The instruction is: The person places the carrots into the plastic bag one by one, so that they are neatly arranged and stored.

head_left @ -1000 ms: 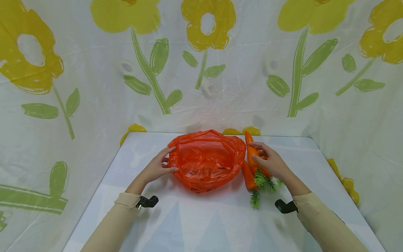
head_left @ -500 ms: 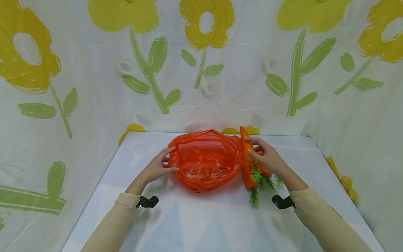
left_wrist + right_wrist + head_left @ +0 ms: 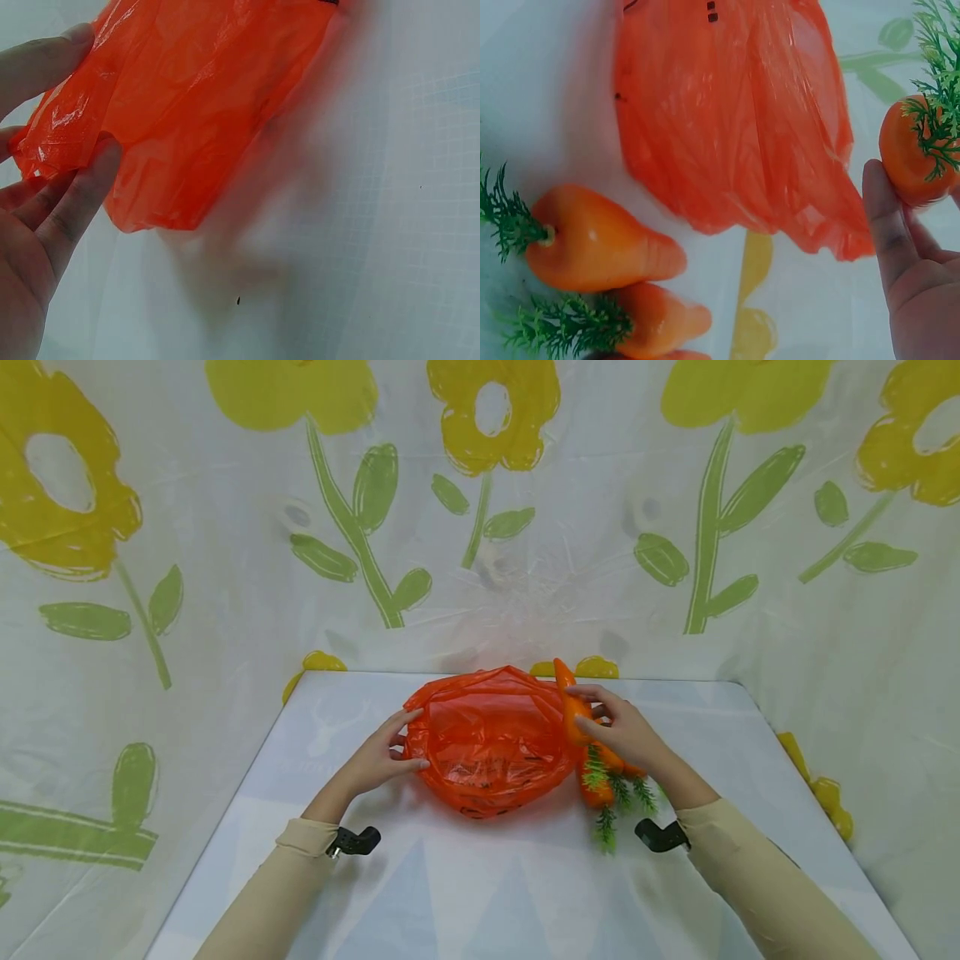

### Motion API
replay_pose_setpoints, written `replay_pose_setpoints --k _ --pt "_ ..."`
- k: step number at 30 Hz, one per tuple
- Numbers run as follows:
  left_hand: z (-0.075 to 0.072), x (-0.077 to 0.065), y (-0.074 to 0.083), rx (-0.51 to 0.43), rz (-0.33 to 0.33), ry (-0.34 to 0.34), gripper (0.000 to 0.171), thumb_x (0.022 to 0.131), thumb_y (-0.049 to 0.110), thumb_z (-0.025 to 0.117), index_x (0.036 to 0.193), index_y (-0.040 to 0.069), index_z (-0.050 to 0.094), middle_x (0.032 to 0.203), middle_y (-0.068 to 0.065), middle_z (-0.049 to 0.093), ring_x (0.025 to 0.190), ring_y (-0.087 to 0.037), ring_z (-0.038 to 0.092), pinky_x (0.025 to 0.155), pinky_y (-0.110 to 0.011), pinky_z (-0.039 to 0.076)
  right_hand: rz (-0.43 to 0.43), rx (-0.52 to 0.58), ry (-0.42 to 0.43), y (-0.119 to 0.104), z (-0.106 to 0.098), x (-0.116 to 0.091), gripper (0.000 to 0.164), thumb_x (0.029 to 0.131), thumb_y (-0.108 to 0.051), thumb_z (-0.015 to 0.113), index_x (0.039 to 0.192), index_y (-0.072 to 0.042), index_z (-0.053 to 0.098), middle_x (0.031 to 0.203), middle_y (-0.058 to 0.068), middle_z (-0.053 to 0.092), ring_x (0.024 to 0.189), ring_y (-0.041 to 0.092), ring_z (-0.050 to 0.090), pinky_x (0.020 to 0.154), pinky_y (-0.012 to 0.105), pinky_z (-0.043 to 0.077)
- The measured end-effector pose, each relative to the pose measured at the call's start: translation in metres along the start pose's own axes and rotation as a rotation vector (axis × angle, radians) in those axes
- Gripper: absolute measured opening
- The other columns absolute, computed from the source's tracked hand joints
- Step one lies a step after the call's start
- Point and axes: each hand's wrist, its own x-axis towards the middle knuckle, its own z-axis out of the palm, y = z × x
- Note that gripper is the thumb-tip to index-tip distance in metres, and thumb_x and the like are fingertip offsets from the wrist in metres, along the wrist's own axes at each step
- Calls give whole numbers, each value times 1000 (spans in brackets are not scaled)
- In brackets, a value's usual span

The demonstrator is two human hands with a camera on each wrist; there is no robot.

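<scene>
A carrot (image 3: 572, 714) was held at the red bag's (image 3: 483, 793) right side.
The right hand (image 3: 624, 727) had it in a narrow grip; the left hand (image 3: 375, 756) pinched the bag's left side. Other carrots (image 3: 600, 240) lay on the table (image 3: 480, 877) just beside.

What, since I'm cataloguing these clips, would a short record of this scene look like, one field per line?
Bag: red-orange plastic, mouth open
Left hand: grips the bag's left edge
Right hand: holds a carrot
Carrot and bag: overlap in the head view; contact unclear
Loose carrots: at least two, on the table, right of the bag
Backdrop: white, printed with yellow flowers
</scene>
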Motion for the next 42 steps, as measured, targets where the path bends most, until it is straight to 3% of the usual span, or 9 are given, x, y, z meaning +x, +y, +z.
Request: replay_pose_setpoints --k 6,13,21,27,34,42 --pt "2 0 2 -1 3 -5 89 86 31 83 159 17 34 167 -15 19 121 -35 56 98 -46 55 -1 -22 -10 -2 5 3 49 102 -30 64 148 -21 51 142 15 53 112 31 59 82 40 55" --pt "3 0 3 -4 -6 -6 89 86 32 83 160 21 34 168 -14 18 122 -35 56 98 -46 54 5 -6 -29 -7 12 8 50 102 -32 64 149 -22 50 146 14 51 120 34 56 93 51 51" --pt "4 0 5 -9 -1 -8 89 87 31 83 160 20 33 167 -14 18 121 -35 56 98 -46 55 1 17 -56 -11 21 14 49 101 -35 65 147 -25 52 144 8 52 116 31 57 83 40 55" --pt "5 1 6 -11 -3 -10 89 86 32 83 160 20 34 167 -14 19 122 -35 55 98 -46 55 -4 5 -66 -9 28 16 48 101 -34 65 147 -24 53 143 10 53 113 31 56 77 38 55" --pt "5 0 5 -13 -6 -8 89 86 33 83 160 20 34 168 -13 18 122 -35 56 97 -45 55 28 -28 -84 -11 35 21 50 100 -38 65 146 -25 53 144 10 53 117 32 55 86 43 55" --pt "5 -1 7 -23 -6 -9 90 86 33 83 160 19 34 167 -13 19 122 -34 55 98 -46 54 37 19 -133 -11 44 28 50 101 -39 65 146 -24 53 141 10 54 115 30 57 89 44 53"
